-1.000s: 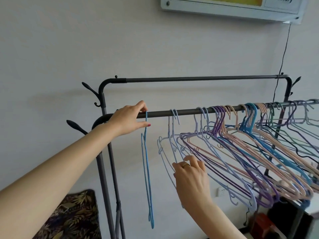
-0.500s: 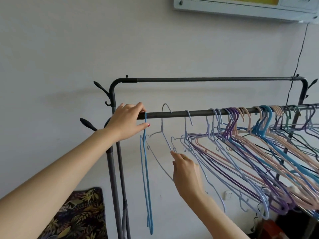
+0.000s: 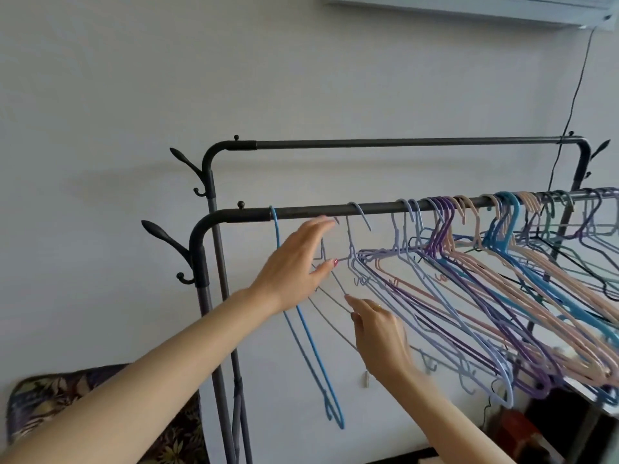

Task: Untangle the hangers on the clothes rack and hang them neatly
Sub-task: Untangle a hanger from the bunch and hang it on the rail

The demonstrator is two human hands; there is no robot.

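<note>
Head view. The clothes rack (image 3: 335, 214), dark grey round metal tube with curved corners, is running its front rail left to right across mid-frame, rising slightly toward the right edge; a second rail (image 3: 402, 142) is sitting parallel above and behind it. Leaf-shaped side hooks (image 3: 160, 234) are sticking out at centre left.

A single blue hanger (image 3: 310, 339), thin coated wire, is hanging edge-on at the rail's left end, its long axis pointing straight down toward lower centre. A pale lavender hanger (image 3: 348, 259) is sitting just right of it, hook on or near the rail, body swinging down toward centre frame. The tangled hangers (image 3: 485, 279), purple, pink, blue and green wire, are crowding the rail's right half, their shoulders slanting down toward the lower right.

The left hand (image 3: 294, 262) is reaching at centre frame with fingers straight and loosely spread, fingertips beside the lavender hook, gripping nothing. The right hand (image 3: 382, 333) is pinching the lavender hanger's thin lower wire between thumb and forefinger, below centre.

No legible writing is showing.
</note>
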